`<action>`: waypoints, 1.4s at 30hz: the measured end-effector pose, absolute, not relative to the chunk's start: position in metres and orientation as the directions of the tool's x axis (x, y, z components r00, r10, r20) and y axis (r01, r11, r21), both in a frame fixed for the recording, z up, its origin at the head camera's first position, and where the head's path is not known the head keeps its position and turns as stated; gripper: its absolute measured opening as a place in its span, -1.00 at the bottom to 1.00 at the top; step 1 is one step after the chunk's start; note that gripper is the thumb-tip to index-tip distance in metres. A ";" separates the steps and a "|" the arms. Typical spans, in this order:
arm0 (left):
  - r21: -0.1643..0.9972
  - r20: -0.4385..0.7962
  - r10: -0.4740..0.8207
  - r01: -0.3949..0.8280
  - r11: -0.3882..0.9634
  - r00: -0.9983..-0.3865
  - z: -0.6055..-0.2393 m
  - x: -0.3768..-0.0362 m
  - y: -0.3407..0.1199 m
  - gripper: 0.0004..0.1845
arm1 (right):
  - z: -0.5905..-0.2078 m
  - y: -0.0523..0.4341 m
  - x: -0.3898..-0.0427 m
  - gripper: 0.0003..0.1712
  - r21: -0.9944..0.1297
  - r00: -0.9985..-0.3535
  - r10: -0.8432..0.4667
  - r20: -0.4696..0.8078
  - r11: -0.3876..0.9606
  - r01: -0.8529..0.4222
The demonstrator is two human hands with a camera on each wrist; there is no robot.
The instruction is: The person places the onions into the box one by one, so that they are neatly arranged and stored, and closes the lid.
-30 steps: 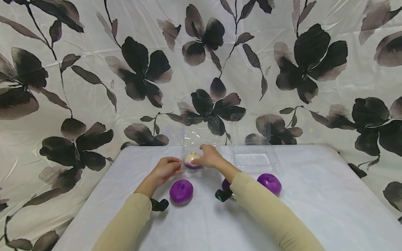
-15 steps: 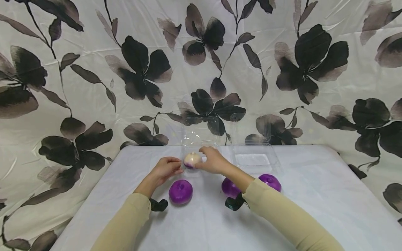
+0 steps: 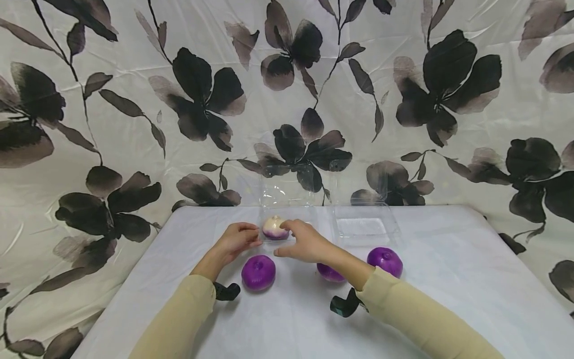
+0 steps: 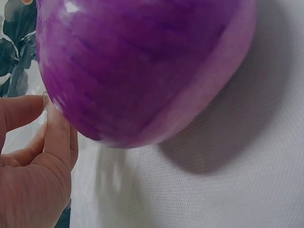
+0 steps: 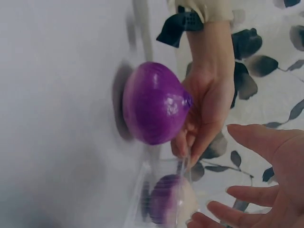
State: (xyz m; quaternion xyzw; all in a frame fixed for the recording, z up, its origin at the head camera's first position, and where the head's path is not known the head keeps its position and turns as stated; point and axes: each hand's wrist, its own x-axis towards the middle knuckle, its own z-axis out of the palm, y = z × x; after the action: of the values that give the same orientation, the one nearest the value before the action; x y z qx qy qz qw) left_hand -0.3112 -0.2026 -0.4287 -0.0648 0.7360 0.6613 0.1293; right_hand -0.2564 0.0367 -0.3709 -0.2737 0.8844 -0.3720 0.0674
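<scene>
A cream-topped purple onion (image 3: 274,228) sits in a clear plastic clamshell box (image 3: 301,215), its lid standing up behind. At the box's left edge my left hand (image 3: 237,243) pinches the rim between thumb and fingers, seen plainly in the right wrist view. My right hand (image 3: 307,242), fingers spread and holding nothing, is just right of that onion; the right wrist view shows its fingertips near the box. In front of my left hand lies a purple onion (image 3: 258,273), which fills much of the left wrist view. A second purple onion (image 3: 330,272) is partly hidden by my right forearm.
Another clear clamshell box (image 3: 365,228) stands with its lid up at the back right. A third purple onion (image 3: 384,262) lies in front of it. The white-covered table (image 3: 453,284) ends at a floral cloth backdrop (image 3: 358,124).
My right hand has let go of the onion in the box and drawn back right and toward me, its fingers spreading. The left hand stays at the box rim.
</scene>
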 end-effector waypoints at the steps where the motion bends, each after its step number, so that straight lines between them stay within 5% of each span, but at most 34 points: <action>1: 0.957 -0.276 0.076 -0.266 0.118 -0.958 -0.429 -0.311 -0.203 -0.58 | -0.372 0.037 -0.255 -0.20 -0.697 -0.838 -0.539 0.084 0.570 -0.436; 29: 0.960 -0.264 0.087 -0.253 0.123 -0.961 -0.426 -0.310 -0.203 -0.62 | -0.409 0.014 -0.235 -0.06 -0.756 -0.737 -0.670 0.091 0.435 -0.489; 42: 0.962 -0.260 0.091 -0.249 0.117 -0.961 -0.427 -0.310 -0.204 -0.63 | -0.419 -0.004 -0.236 0.00 -0.709 -0.765 -0.642 0.052 0.516 -0.481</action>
State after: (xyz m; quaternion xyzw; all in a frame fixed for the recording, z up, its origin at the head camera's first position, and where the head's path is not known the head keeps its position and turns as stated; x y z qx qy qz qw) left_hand -0.3097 -0.2036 -0.4270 -0.0537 0.7361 0.6624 0.1281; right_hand -0.2364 -0.0038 -0.4190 -0.3249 0.8639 -0.3692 0.1090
